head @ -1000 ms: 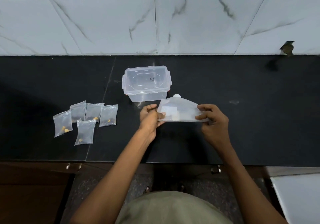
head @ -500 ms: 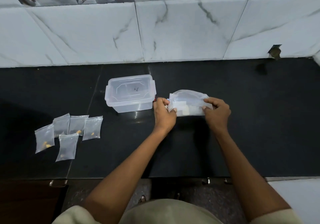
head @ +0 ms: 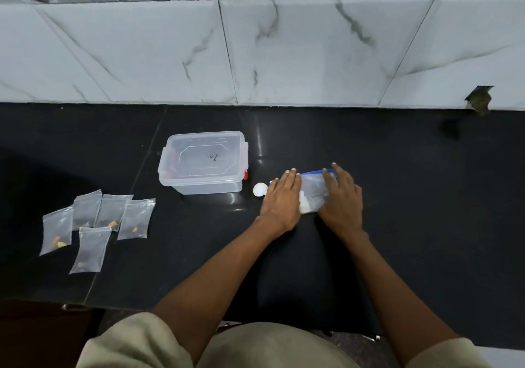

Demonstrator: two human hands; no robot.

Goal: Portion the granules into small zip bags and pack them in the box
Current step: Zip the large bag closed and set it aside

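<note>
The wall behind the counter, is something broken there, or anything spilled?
Yes: the wall tile has a chipped hole at its bottom edge, far right, just above the counter. No spill shows.

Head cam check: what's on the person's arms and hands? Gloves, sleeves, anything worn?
No gloves: the left hand and right hand are both bare, with no rings, watch or bands visible. Forearms are bare down to the elbows. Short, loose sleeves in a pale khaki-beige fabric show at the bottom edge, the left sleeve and right sleeve, matching the garment between them. Fingernails are short and unpainted.
</note>
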